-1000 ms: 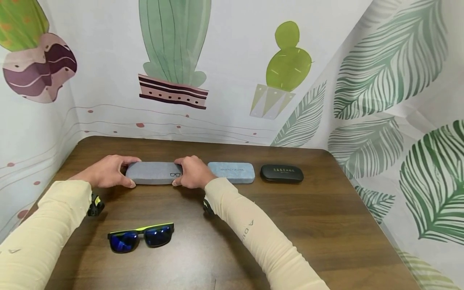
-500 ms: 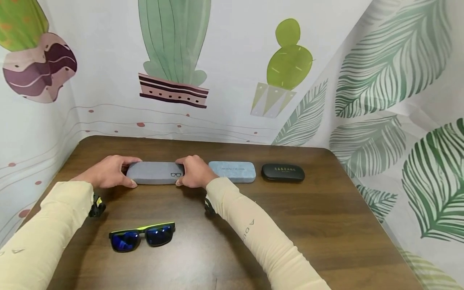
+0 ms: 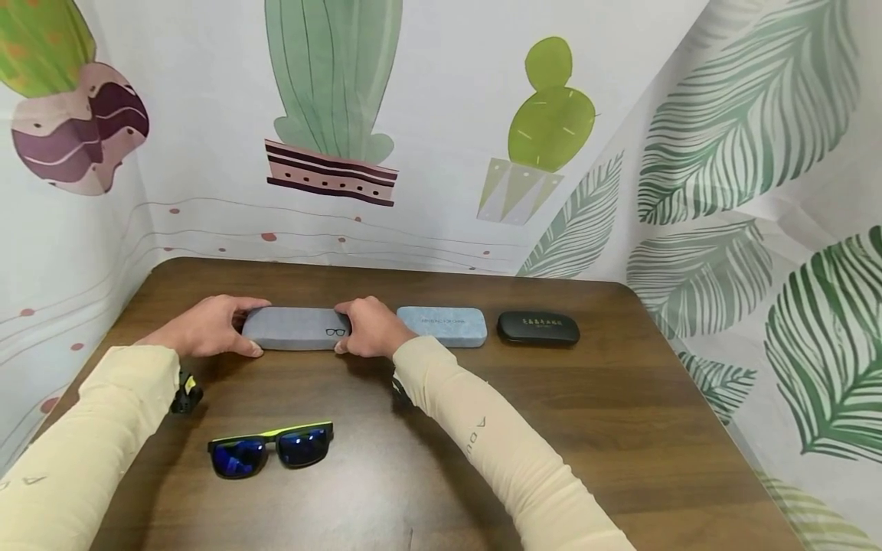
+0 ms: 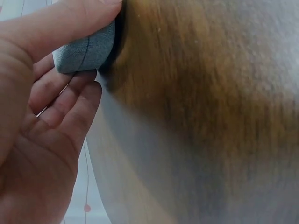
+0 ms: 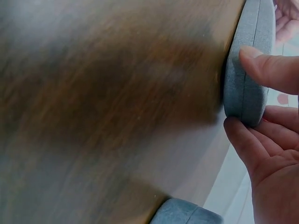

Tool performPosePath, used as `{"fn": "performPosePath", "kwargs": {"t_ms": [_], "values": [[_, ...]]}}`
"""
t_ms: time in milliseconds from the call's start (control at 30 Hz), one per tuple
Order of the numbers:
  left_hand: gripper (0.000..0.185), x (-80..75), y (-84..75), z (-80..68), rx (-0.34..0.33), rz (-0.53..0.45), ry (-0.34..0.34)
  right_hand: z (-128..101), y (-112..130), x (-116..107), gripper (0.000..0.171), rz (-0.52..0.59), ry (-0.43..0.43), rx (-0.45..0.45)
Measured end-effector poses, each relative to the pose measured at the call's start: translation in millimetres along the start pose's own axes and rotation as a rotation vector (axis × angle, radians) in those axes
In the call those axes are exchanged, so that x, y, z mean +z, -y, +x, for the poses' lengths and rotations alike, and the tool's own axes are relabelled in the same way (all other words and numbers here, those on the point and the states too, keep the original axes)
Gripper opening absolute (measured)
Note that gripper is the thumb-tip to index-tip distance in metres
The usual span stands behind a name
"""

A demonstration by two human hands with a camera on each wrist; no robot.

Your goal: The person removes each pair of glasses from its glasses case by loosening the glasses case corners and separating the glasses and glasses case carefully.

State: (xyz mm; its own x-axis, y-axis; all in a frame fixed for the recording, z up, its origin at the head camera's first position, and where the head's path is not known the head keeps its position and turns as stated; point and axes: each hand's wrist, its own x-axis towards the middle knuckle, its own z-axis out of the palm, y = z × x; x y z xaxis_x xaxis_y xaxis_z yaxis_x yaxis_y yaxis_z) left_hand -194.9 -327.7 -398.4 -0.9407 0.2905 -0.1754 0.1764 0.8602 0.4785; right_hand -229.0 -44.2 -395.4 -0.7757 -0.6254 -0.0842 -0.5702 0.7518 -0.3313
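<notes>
A closed grey glasses case (image 3: 295, 329) with a small glasses logo lies on the brown table (image 3: 606, 428). My left hand (image 3: 207, 327) grips its left end, thumb in front and fingers behind. My right hand (image 3: 370, 327) grips its right end the same way. In the left wrist view the thumb (image 4: 56, 23) and fingers pinch the case's rounded end (image 4: 86, 49). In the right wrist view the thumb (image 5: 271, 70) presses the grey case (image 5: 247, 79) and fingers curl under its end. Sunglasses (image 3: 270, 448) with blue lenses and a yellow-green brow lie near me.
A light blue case (image 3: 442, 326) lies just right of my right hand, its corner showing in the right wrist view (image 5: 187, 213). A black case (image 3: 538, 327) sits farther right. Printed fabric walls close the table's back and sides.
</notes>
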Motion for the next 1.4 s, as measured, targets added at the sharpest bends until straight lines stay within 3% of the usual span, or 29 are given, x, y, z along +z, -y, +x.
{"fn": "performPosePath", "kwargs": {"t_ms": [333, 667, 1067, 1400], "values": [[0.106, -0.7, -3.7, -4.7, -0.001, -0.018, -0.011, -4.0, -4.7, -1.7, 0.075, -0.003, 0.003, -0.030], [0.116, -7.6, -20.7, -6.8, -0.003, 0.028, -0.018, -17.9, -16.5, -14.1, 0.080, 0.062, 0.003, -0.020], [0.104, -13.5, -39.0, -7.5, 0.000, 0.061, 0.018, -25.7, -21.9, -22.4, 0.085, -0.060, -0.008, -0.042], [0.101, -12.2, -57.2, -11.9, 0.007, 0.187, 0.010, -24.5, -15.3, -23.4, 0.082, -0.185, -0.020, -0.072]]}}
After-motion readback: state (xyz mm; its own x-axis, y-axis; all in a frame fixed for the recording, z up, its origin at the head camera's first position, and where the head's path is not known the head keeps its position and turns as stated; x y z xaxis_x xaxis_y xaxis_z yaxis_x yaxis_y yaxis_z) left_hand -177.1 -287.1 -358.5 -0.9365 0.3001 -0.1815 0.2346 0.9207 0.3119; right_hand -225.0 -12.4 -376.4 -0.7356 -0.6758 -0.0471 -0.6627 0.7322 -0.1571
